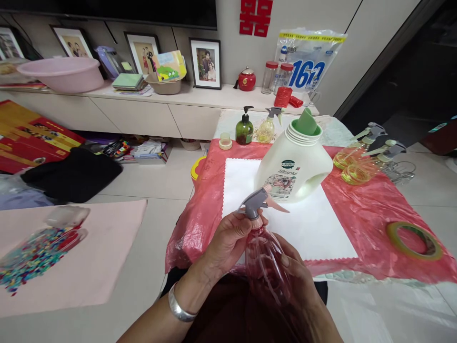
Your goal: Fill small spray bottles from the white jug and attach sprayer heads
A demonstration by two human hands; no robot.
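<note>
A clear pink spray bottle (262,267) with a grey and pink trigger head (255,202) is held tilted in front of my body. Fingers and thumb of my left hand (228,238) close around its collar, just beneath the trigger head. Lower down, my right hand (298,274) grips the bottle's body from the right side. Behind it, a large white detergent jug (300,157) with a green pouring spout (306,123) stands on a white scalloped sheet (321,233). The bottle looks see-through, and I cannot tell whether liquid is in it.
Red plastic film (193,228) covers the table. A green pump bottle (244,128), a yellowish spray bottle (266,128) and a small cap (225,141) stand at the back. Two more spray bottles (357,171) and a tape roll (414,240) lie right. Colourful beads (39,255) cover a pink surface left.
</note>
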